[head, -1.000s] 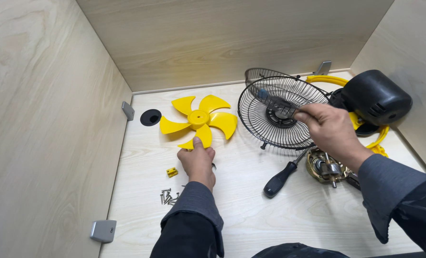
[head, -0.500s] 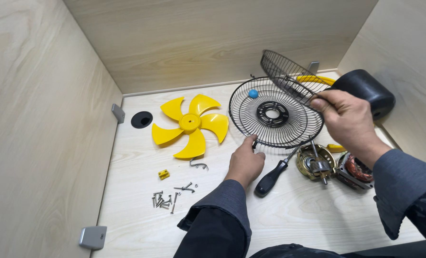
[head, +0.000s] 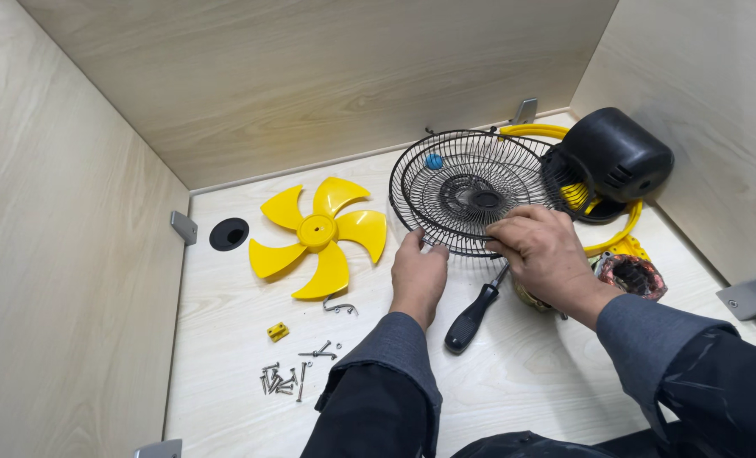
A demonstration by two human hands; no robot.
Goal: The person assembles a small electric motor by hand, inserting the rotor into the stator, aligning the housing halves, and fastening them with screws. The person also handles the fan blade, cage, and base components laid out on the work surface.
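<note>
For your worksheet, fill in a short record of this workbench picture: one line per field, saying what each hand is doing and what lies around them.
Setting: pale wooden tabletop with wooden walls on three sides
Left hand: grips the lower rim of the black wire fan guards
Right hand: rests on the guards' front, near the hub
Between the hands: black-handled screwdriver
Left of the guards: yellow fan blade, lying flat
Near front left: loose screws, small yellow clip
Right rear: black motor housing
</note>
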